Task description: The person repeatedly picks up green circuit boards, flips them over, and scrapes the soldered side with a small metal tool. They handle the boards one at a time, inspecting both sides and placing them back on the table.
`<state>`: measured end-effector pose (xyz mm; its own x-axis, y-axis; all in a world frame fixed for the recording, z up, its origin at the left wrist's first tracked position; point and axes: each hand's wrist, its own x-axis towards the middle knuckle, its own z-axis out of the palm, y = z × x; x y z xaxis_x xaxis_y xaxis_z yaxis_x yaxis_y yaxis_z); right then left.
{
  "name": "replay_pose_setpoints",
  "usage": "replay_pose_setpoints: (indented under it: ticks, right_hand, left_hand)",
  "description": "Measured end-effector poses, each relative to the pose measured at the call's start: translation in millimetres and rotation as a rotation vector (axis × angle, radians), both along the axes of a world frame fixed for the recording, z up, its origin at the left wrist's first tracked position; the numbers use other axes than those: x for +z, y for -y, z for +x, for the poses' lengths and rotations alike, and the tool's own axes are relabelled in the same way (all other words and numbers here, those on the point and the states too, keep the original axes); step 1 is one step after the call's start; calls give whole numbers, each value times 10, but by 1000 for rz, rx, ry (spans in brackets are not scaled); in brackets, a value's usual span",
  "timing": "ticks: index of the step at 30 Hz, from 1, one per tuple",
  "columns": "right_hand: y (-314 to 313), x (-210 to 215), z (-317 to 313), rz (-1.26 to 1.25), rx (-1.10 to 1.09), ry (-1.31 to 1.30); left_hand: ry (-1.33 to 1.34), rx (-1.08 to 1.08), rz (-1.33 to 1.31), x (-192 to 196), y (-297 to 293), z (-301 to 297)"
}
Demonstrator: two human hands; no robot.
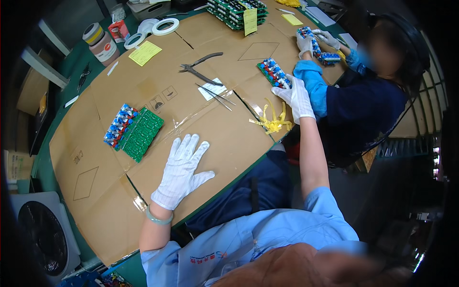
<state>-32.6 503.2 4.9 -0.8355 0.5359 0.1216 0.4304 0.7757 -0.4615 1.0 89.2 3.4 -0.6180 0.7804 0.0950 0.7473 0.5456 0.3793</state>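
Note:
My left hand (180,170), in a white glove, lies flat on the cardboard with its fingers spread and holds nothing. Just beyond it and to the left are green circuit boards (143,134); one shows its bare green side, and beside it runs a row of blue, white and red components (120,125). My right hand (297,98), also gloved, reaches out to the right and grips the near end of a populated circuit board (271,71). Beneath that wrist lies a tangle of yellow strips (274,119). Cutting pliers (201,67) and tweezers (216,95) rest between the hands.
A co-worker (358,95) at the right handles another circuit board (311,42). Stacked boards (236,13) stand at the back. Tape rolls (165,27), a yellow note (145,52) and a jar (101,45) sit far left. A fan (45,234) stands lower left.

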Motion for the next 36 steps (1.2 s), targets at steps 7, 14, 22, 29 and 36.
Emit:
replay_pose_setpoints:
  ticks: [7,14,22,29,36]
  right_hand:
    - [-242,-276,3,109,164,-173]
    - [348,220,220,70,381,-311]
    - [1432,218,723,-424,831,-183]
    - [1535,18,992,-825,546,-108]
    - [1482,-75,1060,-627,463,-64]
  left_hand:
    - [-1,-14,44,20,-30,1]
    - [84,18,222,1,34,-41]
    - [685,451,734,24,13,79]
    - [283,462,469,14,65,70]
    - [202,494,314,-38,145,74]
